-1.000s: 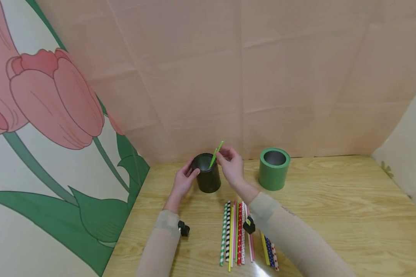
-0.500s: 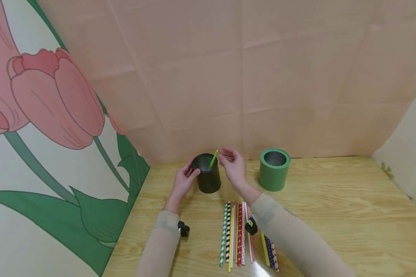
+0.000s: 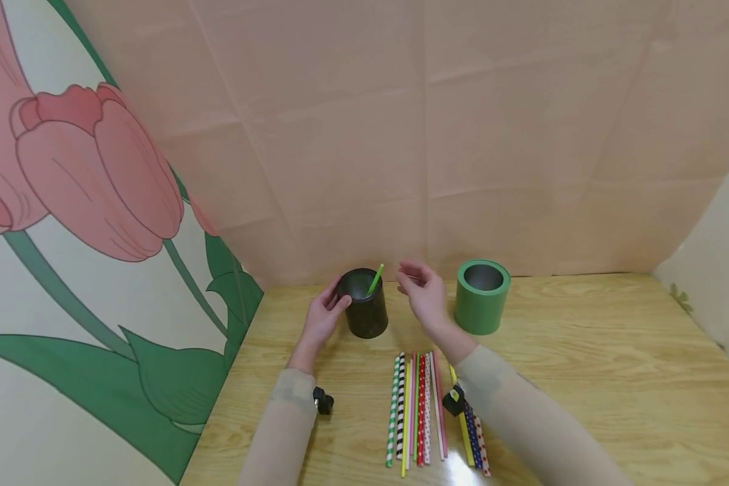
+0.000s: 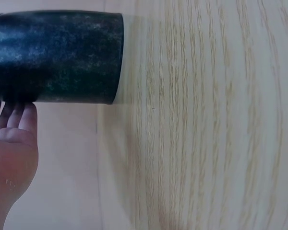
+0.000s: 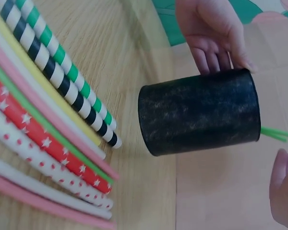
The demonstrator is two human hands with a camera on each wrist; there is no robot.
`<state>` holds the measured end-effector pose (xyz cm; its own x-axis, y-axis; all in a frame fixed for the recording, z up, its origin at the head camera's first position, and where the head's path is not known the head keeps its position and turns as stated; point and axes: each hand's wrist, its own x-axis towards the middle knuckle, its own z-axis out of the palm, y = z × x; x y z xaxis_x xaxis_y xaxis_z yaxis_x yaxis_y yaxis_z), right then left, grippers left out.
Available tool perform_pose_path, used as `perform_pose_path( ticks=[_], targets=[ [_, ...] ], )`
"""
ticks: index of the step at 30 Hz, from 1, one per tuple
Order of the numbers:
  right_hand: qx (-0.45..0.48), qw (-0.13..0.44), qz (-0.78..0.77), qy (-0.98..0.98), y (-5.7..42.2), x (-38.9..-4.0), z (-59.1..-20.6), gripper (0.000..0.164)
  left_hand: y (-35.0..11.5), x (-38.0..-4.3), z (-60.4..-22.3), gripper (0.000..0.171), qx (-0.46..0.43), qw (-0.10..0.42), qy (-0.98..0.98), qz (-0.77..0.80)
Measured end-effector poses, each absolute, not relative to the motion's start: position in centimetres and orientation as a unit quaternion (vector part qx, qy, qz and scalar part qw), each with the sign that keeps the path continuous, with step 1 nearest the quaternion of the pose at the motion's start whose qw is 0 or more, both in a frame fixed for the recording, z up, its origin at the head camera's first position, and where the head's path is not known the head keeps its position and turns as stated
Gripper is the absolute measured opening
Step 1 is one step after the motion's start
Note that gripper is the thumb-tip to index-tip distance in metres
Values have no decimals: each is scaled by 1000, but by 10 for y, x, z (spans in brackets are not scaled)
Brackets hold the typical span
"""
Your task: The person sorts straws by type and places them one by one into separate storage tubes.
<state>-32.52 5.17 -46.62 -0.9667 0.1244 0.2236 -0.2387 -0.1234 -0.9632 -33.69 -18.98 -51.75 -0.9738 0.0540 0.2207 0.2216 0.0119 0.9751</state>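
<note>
A black cylindrical cup (image 3: 366, 316) stands upright on the table. My left hand (image 3: 322, 322) holds its left side, thumb at the rim and fingers round the far side. Two green straws (image 5: 277, 133) poke out of the cup's mouth in the right wrist view; in the head view they look like one green straw (image 3: 375, 279) leaning on the right rim. To the right of the cup, my right hand (image 3: 424, 294) hangs in the air with loosely bent fingers, holding nothing. The left wrist view has the cup (image 4: 57, 57) above the left palm (image 4: 14, 158).
A green cylindrical cup (image 3: 482, 307) stands to the right. Several paper and plastic straws (image 3: 421, 412) lie side by side near the front, with blue-dotted, red-dotted and yellow straws (image 3: 474, 439) under the right forearm. A pink-beige sheet (image 3: 425, 135) rises behind the table.
My right hand has let go of a green straw, which has dropped into the black cup beside the other. The hand has then drawn away to the right. My left hand stays put.
</note>
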Motion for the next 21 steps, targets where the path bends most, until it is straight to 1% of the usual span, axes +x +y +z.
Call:
perform_pose_path(
  ticks=[9, 21],
  targets=[
    [49, 20, 718, -694, 91, -304, -480, 35, -190, -338, -517, 62, -92, 64, -715, -690],
    [26, -76, 698, -712, 137, -265, -512, 42, -190, -338, -518, 63, -95, 64, -720, -685]
  ],
)
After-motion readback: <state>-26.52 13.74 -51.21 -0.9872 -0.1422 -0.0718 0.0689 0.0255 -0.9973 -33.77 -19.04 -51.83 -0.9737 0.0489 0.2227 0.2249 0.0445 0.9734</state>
